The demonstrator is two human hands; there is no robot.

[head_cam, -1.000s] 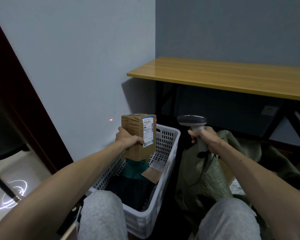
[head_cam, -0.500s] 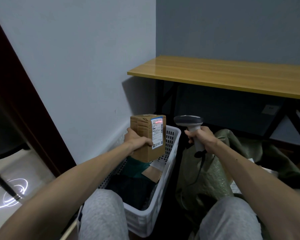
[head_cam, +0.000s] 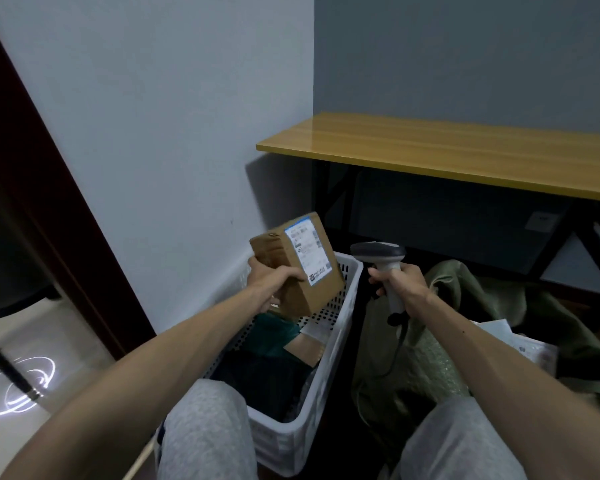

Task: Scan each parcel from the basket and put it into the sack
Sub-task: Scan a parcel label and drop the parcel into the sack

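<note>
Currently, the wooden tabletop point(head_cam: 465, 157) spans the upper right of frame; not involved in this step.

Below it, lower right: olive sack point(head_cam: 482, 299), crumpled on the floor. Mouth not clearly visible. Sits just right of the basket, judged so the transfer after each scan is short.

Lower centre: white perforated basket point(head_cam: 340, 334), betw. the wall and the sack, in front of the person's knees. Several parcels remain inside, incl. a green one point(head_cam: 274, 336), so the task is judged partway.

Centre frame, above the basket's far end: cardboard parcel point(head_cam: 309, 296), clear of basket and sack. Tilted, top leaning left, w/ label point(head_cam: 307, 252) facing up and right, i.e. toward the reader.

Right of parcel, near but apart: scanner point(head_cam: 378, 252), head aimed left at the label side.

Left hand point(head_cam: 274, 280): fingers wrapped round the parcel's lower left edge, thumb on the label face but off the print, leaving the code unobstructed.

Right hand point(head_cam: 400, 282): clenched round the scanner grip.

No beam visible on the label; read status cannot be told.
</note>
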